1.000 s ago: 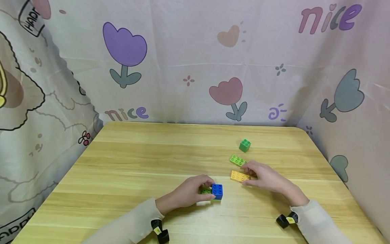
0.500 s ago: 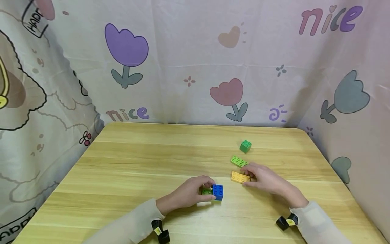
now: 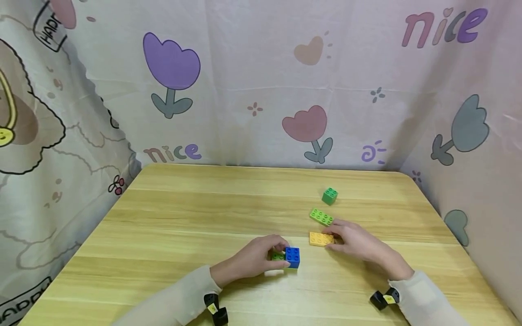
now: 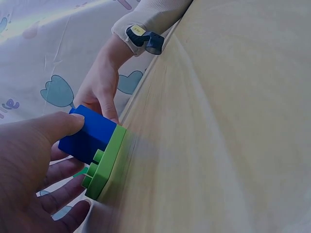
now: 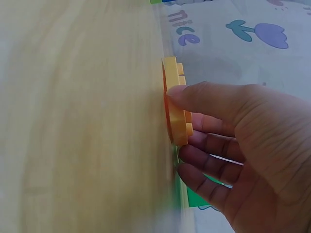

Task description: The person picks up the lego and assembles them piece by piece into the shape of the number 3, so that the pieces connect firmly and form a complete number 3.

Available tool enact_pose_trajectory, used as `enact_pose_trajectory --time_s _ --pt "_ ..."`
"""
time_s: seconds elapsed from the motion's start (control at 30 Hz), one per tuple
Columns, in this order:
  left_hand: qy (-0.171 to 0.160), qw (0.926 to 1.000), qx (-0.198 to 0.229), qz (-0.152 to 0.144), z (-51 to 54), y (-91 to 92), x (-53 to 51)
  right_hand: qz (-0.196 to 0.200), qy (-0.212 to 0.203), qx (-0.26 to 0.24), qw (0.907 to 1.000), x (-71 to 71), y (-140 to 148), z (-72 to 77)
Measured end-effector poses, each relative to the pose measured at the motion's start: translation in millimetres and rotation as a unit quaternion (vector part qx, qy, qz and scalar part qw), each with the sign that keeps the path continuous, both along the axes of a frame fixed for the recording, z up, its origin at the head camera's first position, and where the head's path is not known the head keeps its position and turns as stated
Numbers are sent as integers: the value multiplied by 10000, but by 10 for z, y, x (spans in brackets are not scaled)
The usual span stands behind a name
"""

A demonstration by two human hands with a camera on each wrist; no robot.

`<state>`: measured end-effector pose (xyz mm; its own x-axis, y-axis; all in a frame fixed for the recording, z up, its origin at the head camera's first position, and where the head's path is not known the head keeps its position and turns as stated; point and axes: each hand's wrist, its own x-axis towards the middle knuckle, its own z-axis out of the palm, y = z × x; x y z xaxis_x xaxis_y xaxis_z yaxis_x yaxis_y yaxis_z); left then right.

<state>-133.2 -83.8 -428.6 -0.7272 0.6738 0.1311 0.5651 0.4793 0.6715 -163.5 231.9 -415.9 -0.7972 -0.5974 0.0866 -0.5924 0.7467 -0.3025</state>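
Lower centre: left hand (image 3: 253, 256) part-curled, pinching blue brick (image 3: 292, 257) atop lime plate (image 4: 109, 162) | Lower right of centre: right hand (image 3: 356, 242) part-curled, pinching yellow brick (image 3: 317, 238), on or just over desk (image 3: 183, 213) (cannot tell which) | Step, judged: picking up yellow brick | Next: likely calls for firm pinch, level lift, carry left

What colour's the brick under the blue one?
It's a light green brick, clearest in the left wrist view.
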Motion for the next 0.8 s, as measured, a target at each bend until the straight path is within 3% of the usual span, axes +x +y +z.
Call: enact_pose_trajectory --time_s 0.47,0.8 --pt "-59 10000 54 7 -7 9 -4 -162 -82 -398 9990 45 -50 93" --pt "-31 10000 83 4 1 11 -4 -2 106 -782 9969 124 -137 205"
